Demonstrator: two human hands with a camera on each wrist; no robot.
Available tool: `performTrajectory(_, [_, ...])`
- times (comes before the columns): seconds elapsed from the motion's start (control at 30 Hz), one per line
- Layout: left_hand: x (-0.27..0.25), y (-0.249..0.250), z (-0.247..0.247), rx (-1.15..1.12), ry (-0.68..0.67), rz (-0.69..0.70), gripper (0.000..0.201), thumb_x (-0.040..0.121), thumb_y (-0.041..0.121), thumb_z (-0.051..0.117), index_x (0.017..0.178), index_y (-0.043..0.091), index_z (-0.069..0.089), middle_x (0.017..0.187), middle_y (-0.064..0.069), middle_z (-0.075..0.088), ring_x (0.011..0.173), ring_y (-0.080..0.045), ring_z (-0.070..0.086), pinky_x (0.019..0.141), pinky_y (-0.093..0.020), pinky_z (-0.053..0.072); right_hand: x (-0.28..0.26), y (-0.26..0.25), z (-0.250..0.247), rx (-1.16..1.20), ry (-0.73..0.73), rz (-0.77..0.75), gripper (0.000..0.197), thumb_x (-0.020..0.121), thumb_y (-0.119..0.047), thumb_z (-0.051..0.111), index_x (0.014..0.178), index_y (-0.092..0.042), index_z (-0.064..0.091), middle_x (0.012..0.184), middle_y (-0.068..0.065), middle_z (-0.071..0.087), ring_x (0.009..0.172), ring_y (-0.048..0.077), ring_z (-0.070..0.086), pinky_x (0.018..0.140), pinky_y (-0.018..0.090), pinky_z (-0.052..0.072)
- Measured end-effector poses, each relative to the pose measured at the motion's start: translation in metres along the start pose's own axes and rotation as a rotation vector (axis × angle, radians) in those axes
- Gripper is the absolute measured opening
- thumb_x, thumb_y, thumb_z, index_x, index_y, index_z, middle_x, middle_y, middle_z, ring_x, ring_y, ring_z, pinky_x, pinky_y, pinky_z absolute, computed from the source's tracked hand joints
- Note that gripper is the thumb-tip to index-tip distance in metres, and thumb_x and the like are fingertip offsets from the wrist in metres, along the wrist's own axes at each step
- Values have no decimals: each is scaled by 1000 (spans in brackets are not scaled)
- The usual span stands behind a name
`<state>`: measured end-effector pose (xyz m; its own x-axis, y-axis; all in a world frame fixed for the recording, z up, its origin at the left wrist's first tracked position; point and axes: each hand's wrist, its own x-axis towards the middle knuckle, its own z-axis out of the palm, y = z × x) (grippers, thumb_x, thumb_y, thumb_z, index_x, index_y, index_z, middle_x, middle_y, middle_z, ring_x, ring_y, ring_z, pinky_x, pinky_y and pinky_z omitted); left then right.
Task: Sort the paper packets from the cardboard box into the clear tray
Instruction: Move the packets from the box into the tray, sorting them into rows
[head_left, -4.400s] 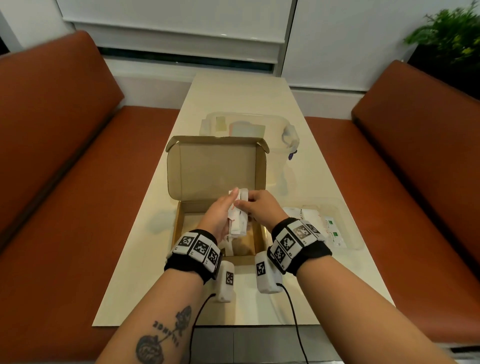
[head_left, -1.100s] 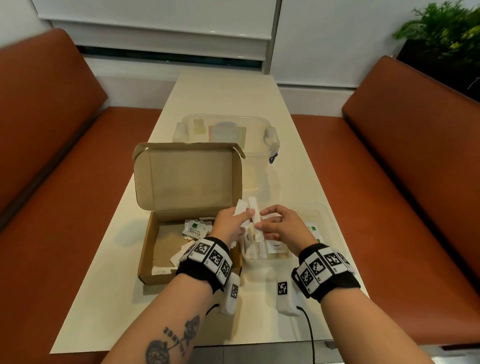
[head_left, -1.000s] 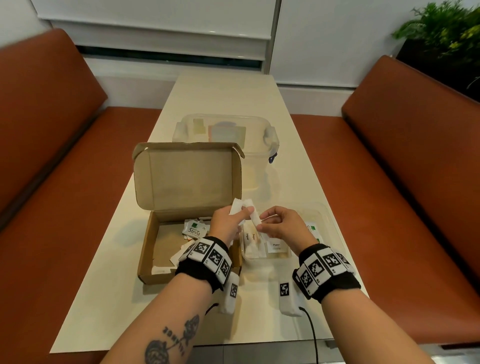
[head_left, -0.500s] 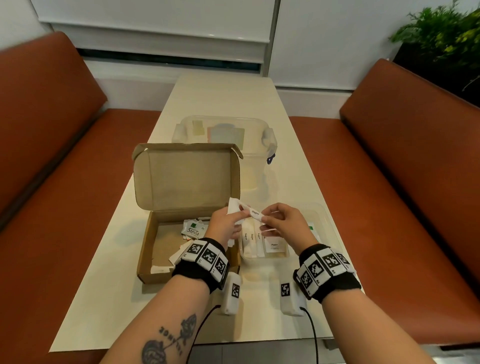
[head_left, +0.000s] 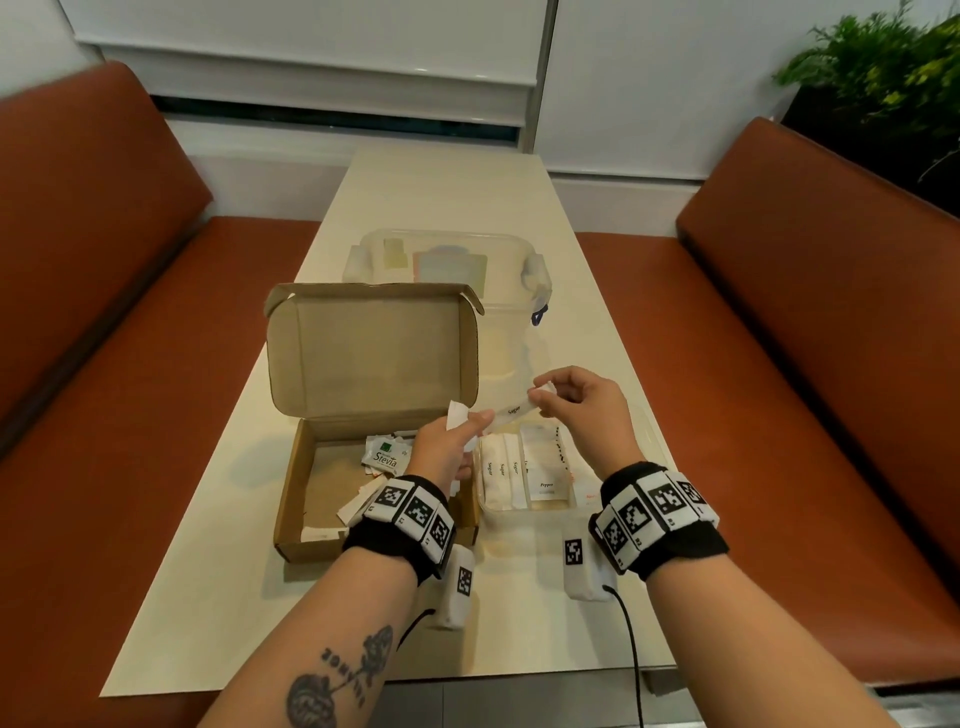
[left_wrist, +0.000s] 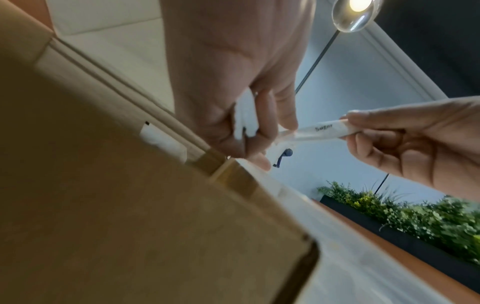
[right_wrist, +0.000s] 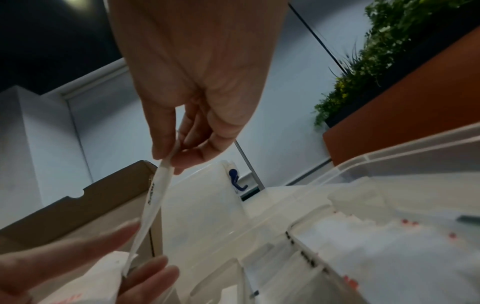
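While the left hand (head_left: 451, 446) grips a few white packets (head_left: 457, 415) above the cardboard box (head_left: 332, 483), the right hand (head_left: 584, 410) pinches a sugar stick (head_left: 514, 410), possibly drawn from them, over the clear tray (head_left: 524, 512); beyond sits a lidded tub (head_left: 452, 265).

sugar stick (head_left: 514, 409) midair | cardboard box (head_left: 332, 540) open | clear tray (head_left: 524, 513) w/ packets

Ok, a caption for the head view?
Right hand pulls a sugar stick from the left hand's bunch above the tray.
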<state>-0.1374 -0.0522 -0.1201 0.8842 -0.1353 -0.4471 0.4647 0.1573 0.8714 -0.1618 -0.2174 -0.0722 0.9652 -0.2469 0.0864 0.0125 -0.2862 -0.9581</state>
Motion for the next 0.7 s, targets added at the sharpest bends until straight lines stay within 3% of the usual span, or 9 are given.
performTrajectory(0.13, [-5, 5, 1, -41, -73, -3, 31, 85, 28, 70, 109, 10, 63, 97, -6, 72, 37, -3, 51, 36, -13, 36, -2, 3, 2, 93, -11, 38, 7, 81, -6, 71, 80, -12, 68, 75, 27, 61, 66, 19, 62, 69, 24, 55])
performTrajectory(0.27, [-6, 7, -1, -122, -27, 11, 25, 88, 17, 65, 110, 6, 61, 89, -4, 69, 38, -2, 52, 36, -13, 37, -3, 9, -2, 83, -41, 78, 11, 78, 1, 71, 78, -8, 64, 67, 9, 63, 60, 13, 63, 67, 25, 56])
performTrajectory(0.4, [-4, 9, 1, -126, -24, 1, 21, 92, 19, 60, 108, 5, 60, 89, -4, 64, 36, 1, 47, 35, -12, 36, -3, 11, -3, 141, -101, 151, 11, 82, 1, 67, 87, -9, 66, 74, 9, 67, 61, 11, 63, 62, 18, 53])
performTrajectory(0.57, [-5, 9, 5, -108, -12, 32, 10, 93, 14, 58, 97, 6, 61, 84, -4, 61, 34, 0, 48, 34, -13, 37, -3, 14, 0, -155, -217, 208, 4, 81, -11, 71, 80, -15, 72, 66, -3, 65, 54, 3, 54, 51, 7, 43])
performTrajectory(0.7, [-4, 9, 5, -28, 33, 62, 5, 92, 16, 61, 89, 12, 62, 79, -1, 63, 38, -1, 50, 38, -13, 38, -5, 19, 5, -211, -184, 292, 6, 76, -8, 74, 73, -8, 69, 65, 2, 64, 56, 9, 53, 53, 14, 45])
